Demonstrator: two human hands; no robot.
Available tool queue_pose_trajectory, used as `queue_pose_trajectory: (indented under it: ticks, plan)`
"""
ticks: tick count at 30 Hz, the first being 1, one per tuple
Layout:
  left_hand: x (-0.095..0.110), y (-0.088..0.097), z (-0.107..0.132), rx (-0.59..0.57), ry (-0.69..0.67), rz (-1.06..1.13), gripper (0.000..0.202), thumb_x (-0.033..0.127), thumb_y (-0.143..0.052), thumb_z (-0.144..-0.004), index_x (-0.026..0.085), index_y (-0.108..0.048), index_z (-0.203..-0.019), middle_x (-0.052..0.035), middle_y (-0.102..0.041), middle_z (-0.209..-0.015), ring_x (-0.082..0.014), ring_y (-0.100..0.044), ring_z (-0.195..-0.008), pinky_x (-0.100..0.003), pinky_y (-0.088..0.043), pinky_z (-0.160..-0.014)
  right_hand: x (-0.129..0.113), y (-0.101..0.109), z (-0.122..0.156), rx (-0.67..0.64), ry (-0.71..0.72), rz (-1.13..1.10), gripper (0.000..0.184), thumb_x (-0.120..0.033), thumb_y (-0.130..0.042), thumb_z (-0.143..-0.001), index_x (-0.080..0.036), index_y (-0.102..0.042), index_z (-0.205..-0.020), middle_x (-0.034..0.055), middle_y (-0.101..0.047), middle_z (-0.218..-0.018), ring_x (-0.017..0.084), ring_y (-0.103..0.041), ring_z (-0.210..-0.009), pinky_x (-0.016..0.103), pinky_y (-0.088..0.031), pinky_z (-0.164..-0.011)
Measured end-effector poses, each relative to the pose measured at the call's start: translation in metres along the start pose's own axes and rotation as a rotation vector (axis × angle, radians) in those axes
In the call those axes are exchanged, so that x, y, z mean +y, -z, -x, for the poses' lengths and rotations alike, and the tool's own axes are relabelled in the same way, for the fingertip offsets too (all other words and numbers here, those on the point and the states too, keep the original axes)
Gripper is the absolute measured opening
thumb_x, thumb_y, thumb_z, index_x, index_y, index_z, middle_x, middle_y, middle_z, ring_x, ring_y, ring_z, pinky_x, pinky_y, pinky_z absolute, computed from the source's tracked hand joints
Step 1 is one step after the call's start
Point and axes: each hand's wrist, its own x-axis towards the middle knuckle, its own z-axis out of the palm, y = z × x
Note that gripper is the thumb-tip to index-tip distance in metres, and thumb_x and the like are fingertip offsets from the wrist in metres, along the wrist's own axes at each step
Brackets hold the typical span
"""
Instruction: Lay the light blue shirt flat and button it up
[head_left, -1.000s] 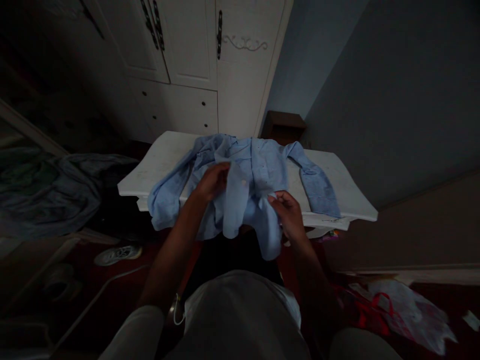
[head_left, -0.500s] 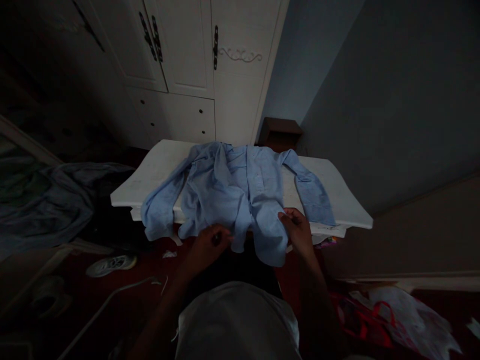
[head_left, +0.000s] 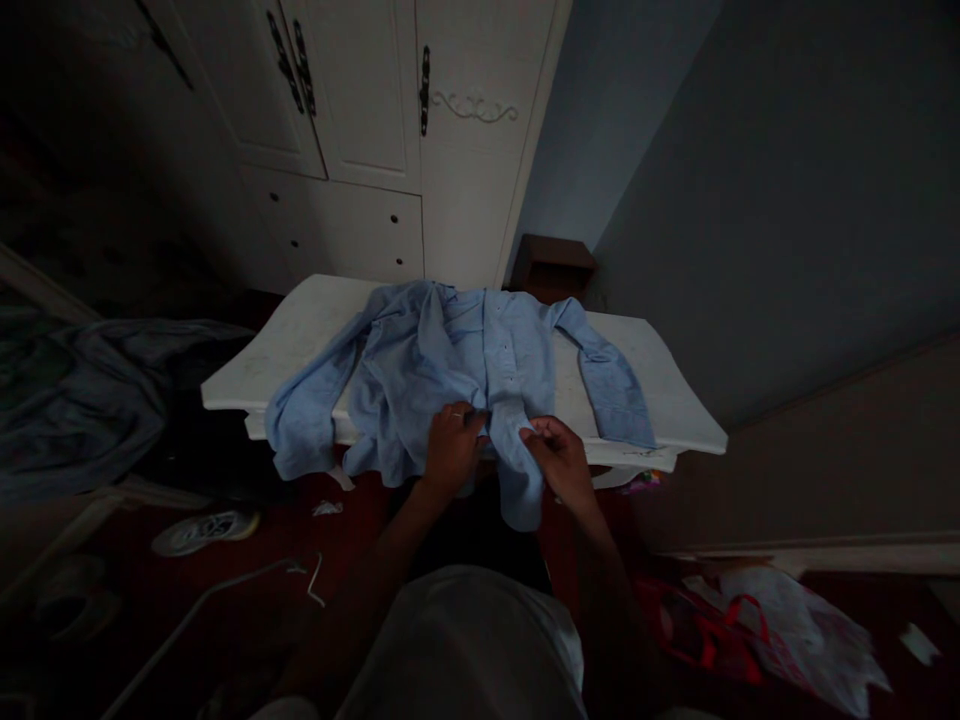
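A light blue button-up shirt lies spread on a small white table, its hem hanging over the near edge and its sleeves out to both sides. My left hand is closed on the front edge of the shirt near the hem. My right hand pinches the other front edge just beside it. Both hands meet at the shirt's middle, at the table's near edge.
A white wardrobe with drawers stands behind the table, with a brown box at its right. Dark cloth lies at the left. A shoe, a wire hanger and a red-handled plastic bag are on the floor.
My left hand dropped from the shirt's chest to below the hem, then came back up to the front edge. My right hand moved left to meet it. The shirt front now lies flatter.
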Motion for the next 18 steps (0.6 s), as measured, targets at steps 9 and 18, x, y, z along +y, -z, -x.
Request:
queue_pose_trajectory:
  ticks: [9, 18]
  plan:
    - [-0.040, 0.034, 0.025, 0.172, 0.003, 0.344, 0.021, 0.030, -0.060, -0.089, 0.022, -0.073, -0.103, -0.0063, -0.063, -0.095, -0.0187, -0.061, -0.091, -0.034, -0.051, -0.082, 0.014, 0.004, 0.009, -0.178, 0.026, 0.121, 0.027, -0.044, -0.060, -0.083, -0.018, -0.062, -0.075, -0.0019, -0.056, -0.066, 0.012, -0.050, -0.063, 0.023, -0.039, -0.059]
    - [-0.003, 0.052, 0.042, 0.152, 0.093, 0.483, 0.021, 0.020, -0.058, -0.088, 0.021, -0.070, -0.105, -0.0033, -0.070, -0.088, -0.0148, -0.065, -0.078, -0.028, -0.053, -0.075, -0.001, -0.042, 0.006, -0.246, 0.141, 0.068, 0.021, -0.035, -0.057, -0.088, -0.019, -0.067, -0.080, -0.0006, -0.064, -0.075, 0.013, -0.058, -0.069, 0.023, -0.045, -0.064]
